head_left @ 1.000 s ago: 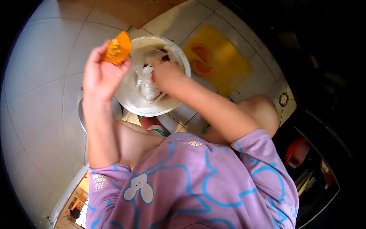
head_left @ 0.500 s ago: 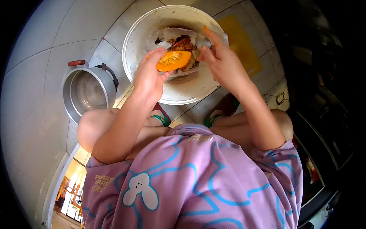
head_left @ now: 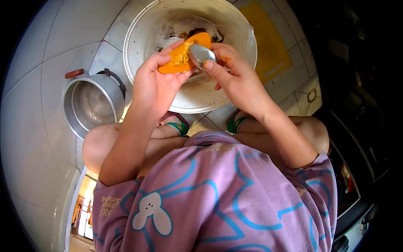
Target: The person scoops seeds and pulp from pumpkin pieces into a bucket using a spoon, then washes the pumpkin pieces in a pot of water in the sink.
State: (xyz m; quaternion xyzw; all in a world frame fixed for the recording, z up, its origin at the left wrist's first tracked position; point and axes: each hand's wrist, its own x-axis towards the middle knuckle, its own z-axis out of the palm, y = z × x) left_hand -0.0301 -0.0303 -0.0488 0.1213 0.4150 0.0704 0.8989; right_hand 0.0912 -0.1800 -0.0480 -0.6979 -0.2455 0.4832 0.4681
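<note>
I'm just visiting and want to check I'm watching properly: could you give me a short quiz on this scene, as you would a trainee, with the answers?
1. What is the right hand holding?

2. Where is the metal pot relative to the white bucket?
A) Inside it
B) Beside it, toward the person's left
C) Beside it, toward the person's right

3. True or false: the left hand holds an orange, pumpkin-like wedge above the bucket.

Key:
1. A metal spoon.
2. B.
3. True.
</note>
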